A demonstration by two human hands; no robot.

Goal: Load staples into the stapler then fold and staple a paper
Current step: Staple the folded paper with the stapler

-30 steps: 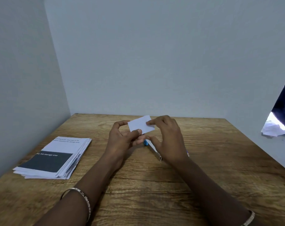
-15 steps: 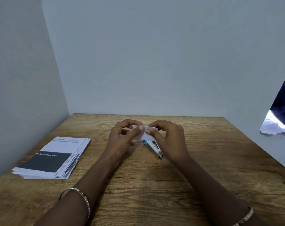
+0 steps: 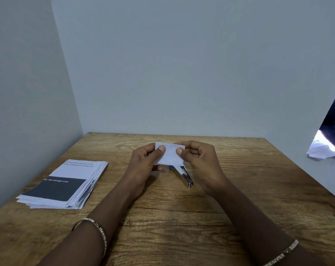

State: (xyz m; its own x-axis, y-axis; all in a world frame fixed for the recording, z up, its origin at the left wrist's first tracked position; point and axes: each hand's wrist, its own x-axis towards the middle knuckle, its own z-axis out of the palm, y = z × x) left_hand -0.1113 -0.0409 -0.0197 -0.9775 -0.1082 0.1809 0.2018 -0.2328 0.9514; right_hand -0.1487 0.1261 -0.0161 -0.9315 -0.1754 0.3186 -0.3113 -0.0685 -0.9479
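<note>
A small folded white paper point(image 3: 169, 154) is held upright above the table, facing me, with a faint line of staples along its top edge. My left hand point(image 3: 145, 162) pinches its left side with the thumb on the front. My right hand point(image 3: 199, 162) pinches its right side the same way. Below the paper a small metal stapler point(image 3: 184, 175) with a blue end lies on the wooden table point(image 3: 172, 217), partly hidden by the paper and my right hand.
A stack of printed paper sheets point(image 3: 65, 184) with a dark band lies at the table's left. Grey walls close the left and back. At the right, crumpled white papers point(image 3: 323, 150) sit beyond the table's edge, under something dark blue.
The paper was folded smaller between my fingers, then raised and turned to face me. Both hands stayed above the stapler.
</note>
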